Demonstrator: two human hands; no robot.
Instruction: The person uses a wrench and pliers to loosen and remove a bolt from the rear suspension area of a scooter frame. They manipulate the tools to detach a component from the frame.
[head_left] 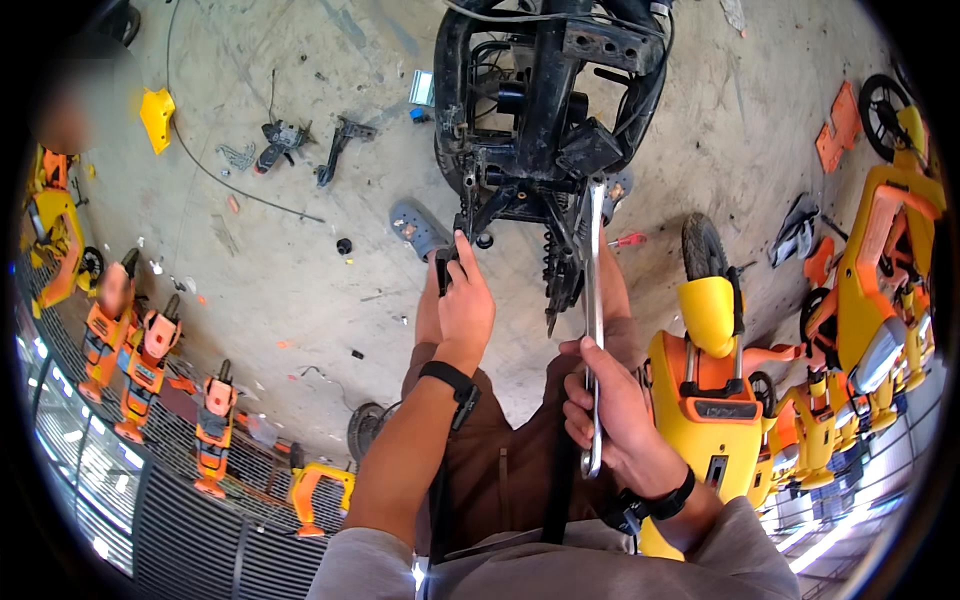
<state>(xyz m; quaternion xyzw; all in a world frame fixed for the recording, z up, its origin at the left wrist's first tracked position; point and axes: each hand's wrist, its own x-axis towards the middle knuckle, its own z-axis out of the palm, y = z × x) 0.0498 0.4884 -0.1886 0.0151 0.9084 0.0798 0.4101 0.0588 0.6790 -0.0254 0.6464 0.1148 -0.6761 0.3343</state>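
Observation:
My left hand (462, 300) is curled around a small black piece (445, 260) at the lower left of a black metal vehicle frame (545, 90), its index finger pointing up along it; exactly what it grips is unclear. My right hand (610, 405) is closed on a long silver wrench (594, 300), held upright, whose upper end reaches the right side of the frame's crossbar. A dark spring shock (550, 260) hangs from the frame beside the wrench.
Yellow-orange scooters (865, 270) crowd the right, one (715, 410) close by my right arm; more stand left. Loose metal parts (280, 145), a yellow panel (157, 118), orange pieces (840, 125) and a red screwdriver (628, 240) lie on the concrete floor (300, 260).

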